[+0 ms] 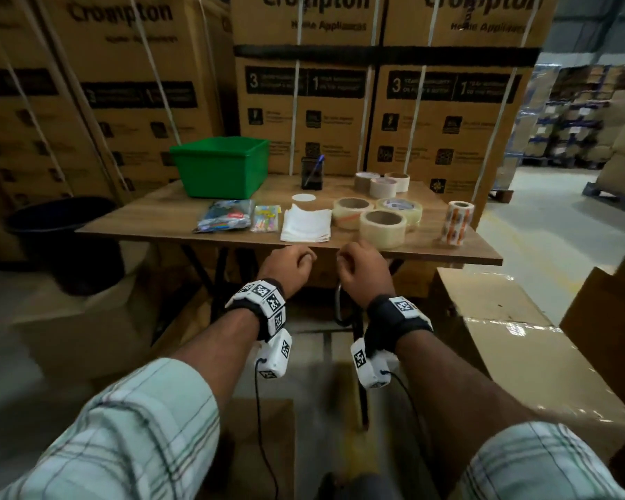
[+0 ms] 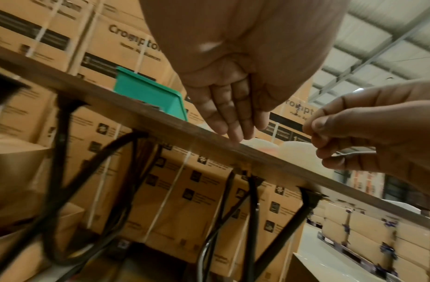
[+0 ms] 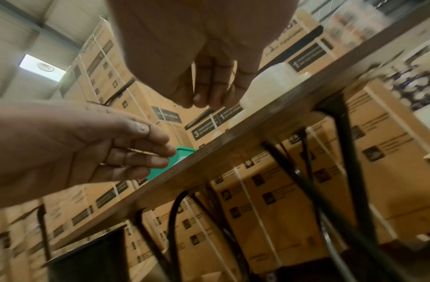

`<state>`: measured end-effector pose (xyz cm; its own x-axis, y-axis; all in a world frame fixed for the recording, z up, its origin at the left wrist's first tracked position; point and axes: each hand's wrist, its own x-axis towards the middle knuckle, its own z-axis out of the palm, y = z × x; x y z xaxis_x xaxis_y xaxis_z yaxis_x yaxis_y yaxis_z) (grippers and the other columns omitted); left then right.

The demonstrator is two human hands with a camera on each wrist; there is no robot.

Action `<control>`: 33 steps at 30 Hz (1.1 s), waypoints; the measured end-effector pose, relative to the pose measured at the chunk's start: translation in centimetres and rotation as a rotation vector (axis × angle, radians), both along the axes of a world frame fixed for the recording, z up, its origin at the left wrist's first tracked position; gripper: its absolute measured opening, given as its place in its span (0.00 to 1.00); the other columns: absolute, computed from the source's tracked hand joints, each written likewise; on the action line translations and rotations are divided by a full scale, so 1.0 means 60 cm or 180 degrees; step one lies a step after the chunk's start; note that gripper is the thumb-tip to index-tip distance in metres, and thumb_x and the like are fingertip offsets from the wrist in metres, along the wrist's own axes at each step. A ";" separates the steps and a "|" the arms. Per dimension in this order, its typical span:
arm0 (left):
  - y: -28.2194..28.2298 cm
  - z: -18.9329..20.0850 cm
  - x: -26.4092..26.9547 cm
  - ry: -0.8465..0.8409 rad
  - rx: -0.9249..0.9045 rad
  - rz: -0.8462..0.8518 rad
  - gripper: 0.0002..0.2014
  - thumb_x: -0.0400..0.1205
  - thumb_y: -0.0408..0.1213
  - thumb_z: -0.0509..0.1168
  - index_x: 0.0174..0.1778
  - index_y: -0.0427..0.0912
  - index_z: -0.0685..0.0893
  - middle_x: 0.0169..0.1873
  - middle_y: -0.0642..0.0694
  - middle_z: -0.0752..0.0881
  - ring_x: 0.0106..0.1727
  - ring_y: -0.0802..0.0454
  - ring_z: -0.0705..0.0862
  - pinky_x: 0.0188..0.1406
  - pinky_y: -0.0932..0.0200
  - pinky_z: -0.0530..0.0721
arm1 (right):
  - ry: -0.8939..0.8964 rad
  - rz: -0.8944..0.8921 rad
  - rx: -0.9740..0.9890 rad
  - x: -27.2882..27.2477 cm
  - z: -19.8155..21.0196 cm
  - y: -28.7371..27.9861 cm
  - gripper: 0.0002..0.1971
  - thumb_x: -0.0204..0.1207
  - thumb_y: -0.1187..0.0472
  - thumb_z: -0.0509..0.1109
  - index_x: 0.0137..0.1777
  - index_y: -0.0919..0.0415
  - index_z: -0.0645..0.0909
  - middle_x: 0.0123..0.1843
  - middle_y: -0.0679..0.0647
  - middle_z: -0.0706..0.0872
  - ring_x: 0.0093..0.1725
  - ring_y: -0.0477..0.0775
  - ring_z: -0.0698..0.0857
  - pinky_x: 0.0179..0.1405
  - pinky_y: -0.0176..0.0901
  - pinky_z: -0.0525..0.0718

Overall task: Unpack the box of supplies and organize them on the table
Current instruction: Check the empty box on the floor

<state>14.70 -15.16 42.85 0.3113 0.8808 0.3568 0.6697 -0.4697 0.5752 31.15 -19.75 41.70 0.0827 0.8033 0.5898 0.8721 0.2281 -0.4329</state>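
Note:
My left hand [image 1: 293, 260] and right hand [image 1: 362, 264] hang side by side just in front of the wooden table's near edge [image 1: 181, 237], fingers loosely curled, nothing in either. In the left wrist view the left fingers [image 2: 233, 116] point down at the table edge [image 2: 161, 122]. The right fingers [image 3: 206, 89] droop the same way. On the table lie a colourful packet [image 1: 226, 214], a smaller packet [image 1: 266, 218], a white paper stack [image 1: 305, 225], clear tape rolls [image 1: 383, 225], brown tape rolls [image 1: 381, 184] and a printed sticker roll [image 1: 459, 221].
A green bin [image 1: 221, 167] and a black pen holder [image 1: 311, 173] stand at the table's back. A black bucket [image 1: 62, 225] sits at the left. A taped cardboard box [image 1: 520, 355] is close on my right, another box [image 1: 87, 330] low on the left. Tall stacked cartons [image 1: 340, 102] stand behind the table.

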 end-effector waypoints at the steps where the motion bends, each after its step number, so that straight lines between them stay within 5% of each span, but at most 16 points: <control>1: -0.001 -0.013 -0.032 -0.0019 -0.0055 0.0089 0.11 0.81 0.37 0.61 0.51 0.48 0.88 0.51 0.47 0.91 0.55 0.45 0.87 0.56 0.58 0.81 | 0.0057 0.0138 -0.0070 -0.029 -0.008 0.006 0.05 0.74 0.61 0.67 0.46 0.60 0.82 0.44 0.57 0.85 0.45 0.58 0.83 0.44 0.52 0.82; 6: 0.004 -0.114 -0.174 0.0158 -0.0605 0.0552 0.11 0.81 0.39 0.61 0.51 0.47 0.88 0.52 0.44 0.90 0.56 0.42 0.86 0.56 0.54 0.82 | -0.0081 0.0759 -0.0927 -0.181 -0.083 0.035 0.05 0.74 0.57 0.68 0.43 0.56 0.83 0.41 0.55 0.87 0.43 0.59 0.85 0.39 0.45 0.77; 11: 0.019 -0.277 -0.256 0.0277 -0.1419 0.0620 0.11 0.82 0.40 0.59 0.50 0.46 0.86 0.50 0.42 0.89 0.53 0.40 0.86 0.54 0.48 0.84 | -0.0227 0.0696 -0.1952 -0.272 -0.249 0.065 0.05 0.75 0.57 0.64 0.41 0.55 0.81 0.43 0.56 0.86 0.45 0.62 0.85 0.39 0.45 0.79; 14: 0.034 -0.374 -0.278 0.0376 -0.1713 0.0598 0.11 0.82 0.38 0.58 0.50 0.45 0.86 0.50 0.40 0.89 0.52 0.39 0.86 0.52 0.51 0.84 | -0.0501 0.0523 -0.2612 -0.288 -0.358 0.081 0.09 0.77 0.57 0.63 0.51 0.57 0.83 0.53 0.59 0.86 0.52 0.63 0.84 0.49 0.47 0.82; 18: 0.039 -0.528 -0.319 0.1114 -0.2294 0.0662 0.14 0.85 0.39 0.57 0.57 0.39 0.86 0.59 0.37 0.86 0.61 0.37 0.83 0.63 0.50 0.79 | -0.0863 0.0233 -0.3376 -0.276 -0.500 0.099 0.16 0.79 0.54 0.63 0.63 0.61 0.77 0.64 0.65 0.78 0.61 0.67 0.80 0.58 0.49 0.78; 21: 0.031 -0.639 -0.338 0.1776 -0.2628 0.0921 0.15 0.84 0.44 0.58 0.62 0.45 0.82 0.63 0.35 0.82 0.64 0.34 0.80 0.64 0.46 0.78 | -0.1057 0.0017 -0.3832 -0.265 -0.599 0.105 0.25 0.76 0.49 0.65 0.68 0.61 0.73 0.70 0.68 0.72 0.66 0.71 0.76 0.63 0.56 0.79; 26: 0.031 -0.709 -0.317 0.1833 -0.3043 0.1232 0.18 0.81 0.41 0.60 0.68 0.49 0.77 0.69 0.32 0.70 0.71 0.31 0.70 0.70 0.42 0.73 | -0.1124 -0.0432 -0.4256 -0.240 -0.705 0.102 0.30 0.73 0.52 0.68 0.76 0.53 0.67 0.81 0.65 0.56 0.79 0.73 0.58 0.72 0.64 0.70; 33: 0.056 -0.708 -0.295 0.1628 -0.3261 0.1751 0.20 0.83 0.40 0.62 0.68 0.34 0.77 0.66 0.36 0.71 0.67 0.33 0.74 0.65 0.41 0.76 | -0.0618 -0.0531 -0.4235 -0.215 -0.763 0.106 0.18 0.81 0.60 0.60 0.70 0.62 0.73 0.67 0.65 0.73 0.62 0.71 0.79 0.64 0.59 0.80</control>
